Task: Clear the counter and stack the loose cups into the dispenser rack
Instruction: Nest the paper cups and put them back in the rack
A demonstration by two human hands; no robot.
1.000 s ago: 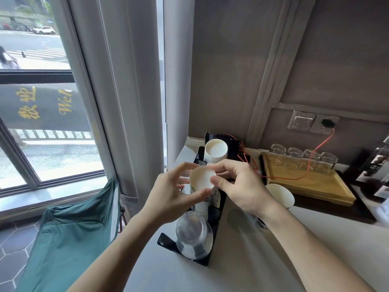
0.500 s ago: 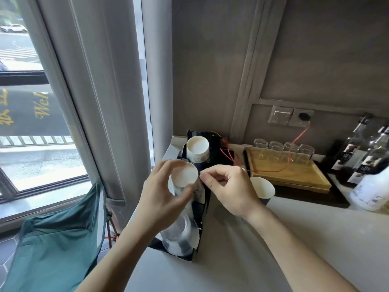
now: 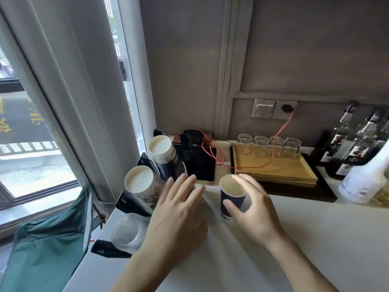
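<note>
Right hand (image 3: 254, 209) fingers spread around dark-blue paper cup (image 3: 231, 197), contact unclear; left hand (image 3: 179, 209) open, empty. Cup light, crushable: hold mid-wall gently.

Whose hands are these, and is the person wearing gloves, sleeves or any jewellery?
They belong to the person wearing the camera. Both the left hand and the right hand are bare: no gloves, and no rings, watch or bracelets that I can see. The forearms are uncovered as far as the picture's lower edge, so no sleeve shows. The fingernails look short and unpainted.
</note>
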